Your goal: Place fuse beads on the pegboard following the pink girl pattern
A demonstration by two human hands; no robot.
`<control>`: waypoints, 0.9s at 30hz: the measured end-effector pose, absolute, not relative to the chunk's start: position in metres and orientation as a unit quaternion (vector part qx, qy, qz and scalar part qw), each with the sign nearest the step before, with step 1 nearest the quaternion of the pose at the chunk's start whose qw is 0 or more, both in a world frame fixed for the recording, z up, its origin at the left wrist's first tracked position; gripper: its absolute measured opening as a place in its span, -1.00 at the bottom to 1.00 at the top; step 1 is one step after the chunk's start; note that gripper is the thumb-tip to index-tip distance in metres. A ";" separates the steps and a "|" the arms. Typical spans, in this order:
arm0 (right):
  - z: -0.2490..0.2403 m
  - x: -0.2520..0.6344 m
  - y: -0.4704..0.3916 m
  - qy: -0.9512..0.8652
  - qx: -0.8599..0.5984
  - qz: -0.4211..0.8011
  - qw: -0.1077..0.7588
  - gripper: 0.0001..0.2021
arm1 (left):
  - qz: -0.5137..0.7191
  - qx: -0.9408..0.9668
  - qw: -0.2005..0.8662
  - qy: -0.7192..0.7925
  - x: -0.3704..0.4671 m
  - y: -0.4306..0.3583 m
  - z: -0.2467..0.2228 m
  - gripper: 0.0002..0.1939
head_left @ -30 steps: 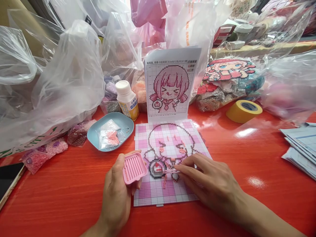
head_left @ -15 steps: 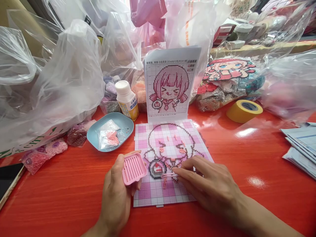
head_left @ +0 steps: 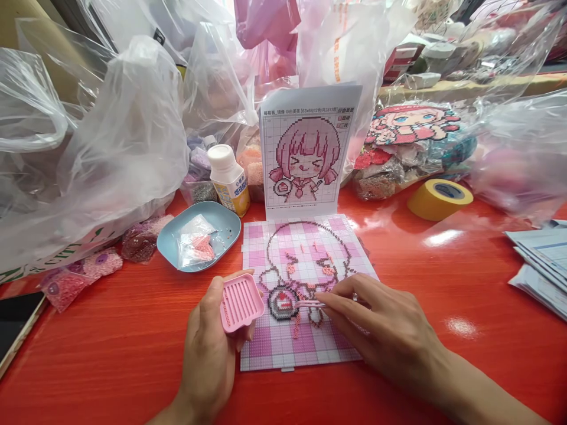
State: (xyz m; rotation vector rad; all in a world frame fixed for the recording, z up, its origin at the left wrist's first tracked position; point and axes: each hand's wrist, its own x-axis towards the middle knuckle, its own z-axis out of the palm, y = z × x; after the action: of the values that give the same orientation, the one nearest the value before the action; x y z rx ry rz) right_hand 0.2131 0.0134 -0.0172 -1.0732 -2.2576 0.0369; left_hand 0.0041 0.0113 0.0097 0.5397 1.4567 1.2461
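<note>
My left hand (head_left: 211, 327) holds a small pink ridged bead tray (head_left: 242, 302) tilted toward me, with a row of tiny beads in its left groove. In my right hand (head_left: 372, 321) are light pink tweezers (head_left: 310, 303), pinched between thumb and fingers. Their tips point left, by the round dark-rimmed motif on the pegboard (head_left: 266, 349). The board is pink and white checked and carries a beaded outline of a face with dark hair lines and orange-pink cheeks. My right hand covers part of its lower right. Whether a bead sits in the tips is too small to tell.
A printed pattern sheet (head_left: 301, 159) stands behind the board. Left of it are a white-capped bottle (head_left: 228, 180) and a blue plate (head_left: 166, 242) with small bags. Yellow tape (head_left: 425, 200) and papers (head_left: 543, 265) lie to the right. Plastic bags (head_left: 128, 118) crowd the back.
My right hand has moved slightly up and right, taking the tweezer tips a little higher over the board. My left hand and the tray stay nearly in place.
</note>
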 end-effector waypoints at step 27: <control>-0.018 0.211 0.013 -0.857 -0.400 0.029 0.323 -0.83 | 0.526 0.204 0.543 0.622 0.006 0.013 0.013 -0.54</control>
State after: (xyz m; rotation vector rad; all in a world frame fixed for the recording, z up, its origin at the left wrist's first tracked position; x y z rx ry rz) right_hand 0.2113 0.0126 -0.0176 -1.0508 -2.2489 0.0768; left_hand 0.0061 0.0126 0.0129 0.4838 1.4774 1.2495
